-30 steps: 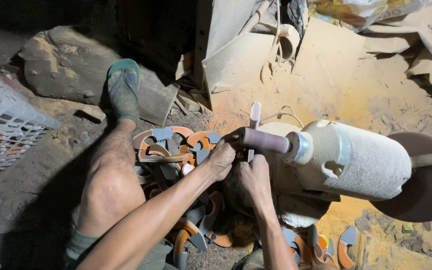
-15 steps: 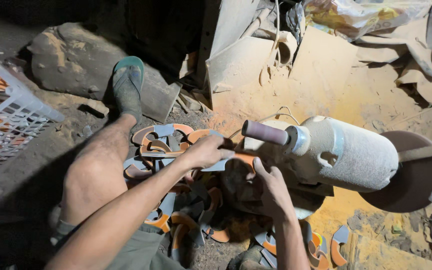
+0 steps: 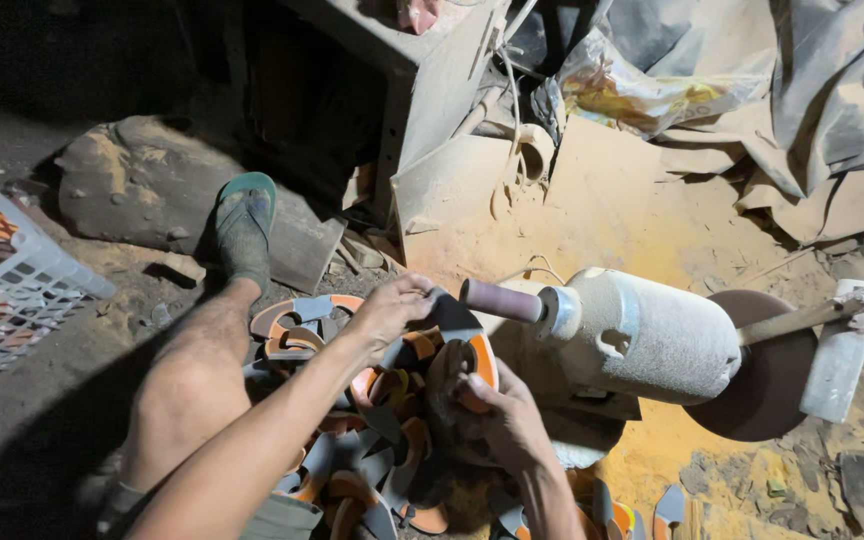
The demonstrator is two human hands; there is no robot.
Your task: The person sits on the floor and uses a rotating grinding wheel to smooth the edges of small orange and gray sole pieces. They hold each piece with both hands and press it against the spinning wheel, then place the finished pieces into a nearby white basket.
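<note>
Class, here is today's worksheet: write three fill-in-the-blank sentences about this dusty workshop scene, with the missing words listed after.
1. Both hands, the left hand and the right hand, hold one curved piece coloured grey and ____.
2. The sanding drum sticks out from the dusty motor toward the ____ side of the picture.
3. The white plastic basket stands at the ____ edge of the picture.

Missing words: orange; left; left

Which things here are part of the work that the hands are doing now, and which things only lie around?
In the work:
- left hand and right hand, both on one orange and grey curved piece
- small sanding drum on the dusty motor
- pile of similar pieces below the hands

Only lying around:
- white plastic basket
- wooden board
- plastic bag
</note>
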